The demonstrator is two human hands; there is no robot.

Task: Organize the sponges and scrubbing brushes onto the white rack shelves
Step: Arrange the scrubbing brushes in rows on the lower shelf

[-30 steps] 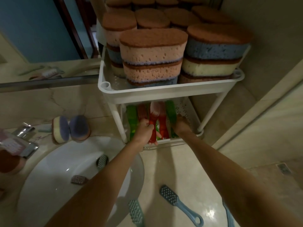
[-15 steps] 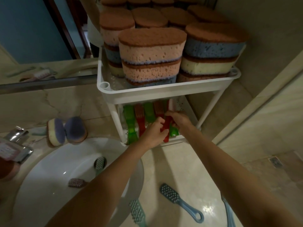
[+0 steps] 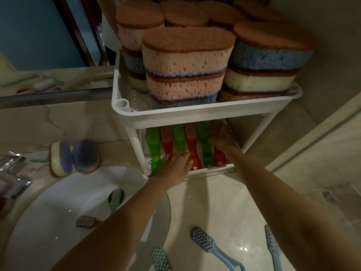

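From my seat I see both arms reaching into the lower shelf [image 3: 212, 169] of the white rack [image 3: 195, 116]. Six scrubbing brushes lie side by side there, handles toward me: green brushes [image 3: 154, 151] alternate with red brushes [image 3: 193, 147]. My left hand [image 3: 175, 166] lies flat over the near ends of the middle handles, its fingers [image 3: 186, 155] stretched out and released, gripping nothing. My right hand [image 3: 222, 139] sits deeper in, on the red brush at the right end, fingertips against the neighbouring green one. I cannot tell whether those fingers are grasping or only pressing.

The upper shelf is packed with stacked sponges [image 3: 187, 57], brown-topped, in pink, blue and cream layers.

Other pieces lie off the rack. Two sponges [image 3: 74, 157] stand on edge on the surface [image 3: 195, 204] just behind the sink [image 3: 48, 231]. Two small brushes [image 3: 86, 221] lie inside the basin. Three blue brushes [image 3: 207, 243] lie on the surface near me, one at the basin's edge.
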